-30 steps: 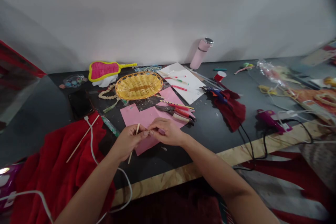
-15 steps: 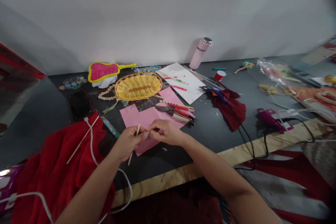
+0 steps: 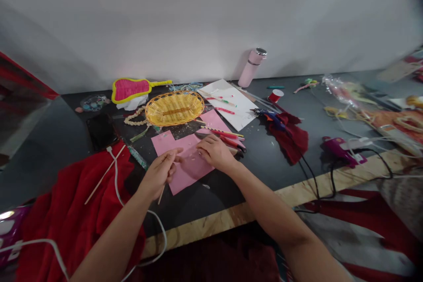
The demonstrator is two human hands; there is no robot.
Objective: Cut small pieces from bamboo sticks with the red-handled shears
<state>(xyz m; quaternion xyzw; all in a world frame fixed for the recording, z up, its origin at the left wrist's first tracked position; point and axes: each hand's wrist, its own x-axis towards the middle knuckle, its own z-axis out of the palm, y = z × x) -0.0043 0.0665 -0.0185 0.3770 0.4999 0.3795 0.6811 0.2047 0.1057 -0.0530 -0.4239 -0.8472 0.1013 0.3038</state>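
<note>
Basket (image 3: 174, 116) behind left hand (image 3: 160, 171)

No legible text or labels anywhere

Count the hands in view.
2: left hand, holding a stick, by the left part of the pink paper; right hand by its right part.

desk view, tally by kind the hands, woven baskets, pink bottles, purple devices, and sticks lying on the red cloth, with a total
Left hand and right hand: 2
Woven basket: 1
Pink bottle: 1
Purple devices: 2
Stick on the red cloth: 1
Total: 7
</note>
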